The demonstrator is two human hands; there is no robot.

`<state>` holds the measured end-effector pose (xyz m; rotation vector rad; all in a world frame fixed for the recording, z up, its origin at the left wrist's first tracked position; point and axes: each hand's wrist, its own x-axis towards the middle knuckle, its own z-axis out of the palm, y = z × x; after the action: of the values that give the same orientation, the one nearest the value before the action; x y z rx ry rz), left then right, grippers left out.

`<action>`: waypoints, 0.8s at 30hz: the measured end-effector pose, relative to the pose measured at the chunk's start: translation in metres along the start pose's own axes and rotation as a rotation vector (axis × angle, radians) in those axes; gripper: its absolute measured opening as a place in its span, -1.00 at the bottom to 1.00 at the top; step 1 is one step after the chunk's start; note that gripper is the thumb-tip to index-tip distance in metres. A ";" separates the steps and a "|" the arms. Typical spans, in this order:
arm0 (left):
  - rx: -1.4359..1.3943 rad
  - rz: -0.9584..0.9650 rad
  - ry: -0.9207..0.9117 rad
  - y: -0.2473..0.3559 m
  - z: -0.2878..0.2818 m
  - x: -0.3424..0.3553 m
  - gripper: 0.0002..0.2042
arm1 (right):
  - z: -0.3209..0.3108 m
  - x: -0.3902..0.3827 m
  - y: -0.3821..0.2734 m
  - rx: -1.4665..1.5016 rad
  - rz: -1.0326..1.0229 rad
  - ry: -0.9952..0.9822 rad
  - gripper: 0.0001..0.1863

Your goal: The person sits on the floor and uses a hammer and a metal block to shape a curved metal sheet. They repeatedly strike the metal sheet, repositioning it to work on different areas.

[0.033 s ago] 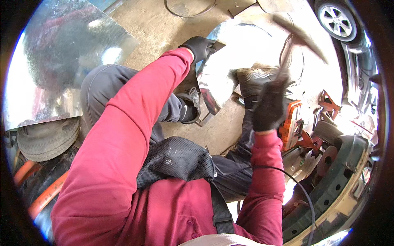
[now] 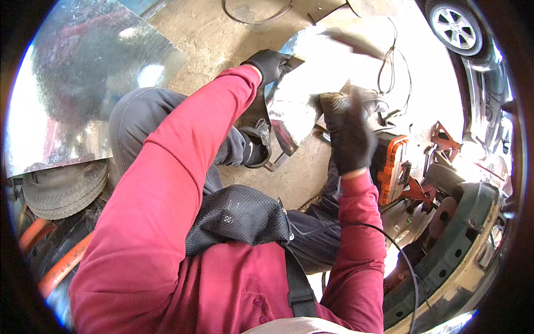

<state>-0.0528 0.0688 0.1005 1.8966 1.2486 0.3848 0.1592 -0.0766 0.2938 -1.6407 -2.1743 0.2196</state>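
Note:
My left hand, in a black glove, is closed on a small dark flat metal piece at the upper left edge of a shiny bent metal sheet. The sheet lies on the floor between my feet. My right hand, also gloved, grips a hammer by its handle. Motion smears the hammer, whose head hangs above the bright far part of the sheet. Glare washes out much of that part, and I cannot tell whether the hammer touches anything.
A large flat metal sheet rests on a tyre at left. An orange-and-black case stands right of my right hand, near red jack stands. A cable loops on the floor. A car wheel is at far right.
The hammer head has swung to the left over the sheet. My right hand has shifted slightly left and toward me. My left hand stays in place on the metal piece.

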 end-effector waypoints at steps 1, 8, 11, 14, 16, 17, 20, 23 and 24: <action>-0.012 0.010 -0.010 0.000 0.001 0.001 -0.70 | 0.014 -0.015 0.021 -0.204 -0.163 -0.067 -0.44; -0.351 -0.244 0.188 -0.048 0.014 0.004 -0.68 | 0.006 -0.037 0.007 0.351 0.443 -0.043 -0.46; -1.200 -0.655 0.245 -0.093 0.043 0.013 -0.48 | 0.011 -0.074 0.013 0.304 0.516 -0.111 -0.47; -1.537 -0.742 0.303 -0.088 0.055 0.018 -0.47 | 0.018 -0.095 0.017 0.348 0.653 -0.216 -0.46; -1.660 -0.599 0.127 -0.088 0.062 0.024 -0.56 | 0.023 -0.100 0.020 0.369 0.717 -0.246 -0.46; -1.610 -0.652 0.095 -0.086 0.065 0.027 -0.68 | 0.025 -0.097 0.019 0.371 0.724 -0.256 -0.46; -1.546 -0.501 0.033 -0.100 0.080 0.030 -0.77 | 0.035 -0.092 0.017 0.388 0.776 -0.296 -0.46; -1.591 -0.676 0.075 -0.102 0.093 0.023 -0.79 | 0.060 -0.112 0.039 0.374 0.755 -0.312 -0.44; -1.612 -0.686 0.061 -0.096 0.094 0.021 -0.77 | 0.068 -0.120 0.049 0.319 0.719 -0.321 -0.43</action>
<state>-0.0435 0.0607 -0.0352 0.0862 0.9483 0.7335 0.2013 -0.1676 0.1877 -2.2221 -1.5255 1.0322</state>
